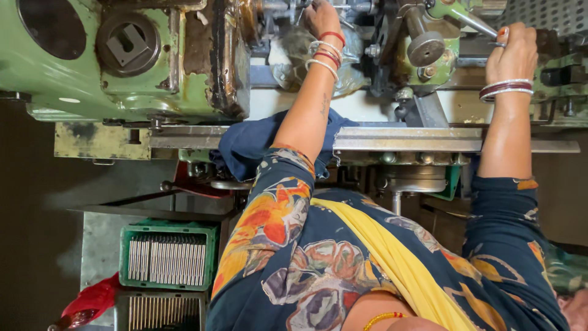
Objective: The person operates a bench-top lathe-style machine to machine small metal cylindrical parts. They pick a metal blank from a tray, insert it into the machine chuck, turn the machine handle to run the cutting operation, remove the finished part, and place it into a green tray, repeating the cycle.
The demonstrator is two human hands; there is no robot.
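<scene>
Presently, one green lathe-type machine [122, 67], heavy and rigid, fills the upper view. Left hand [323, 18] reaches into the greasy chuck area; its closure cannot be told. Right hand [514, 52] is closed on a slim metal lever [474, 23], stiff, likely slippery. Two green crates [168, 254] hold metal rods.
</scene>
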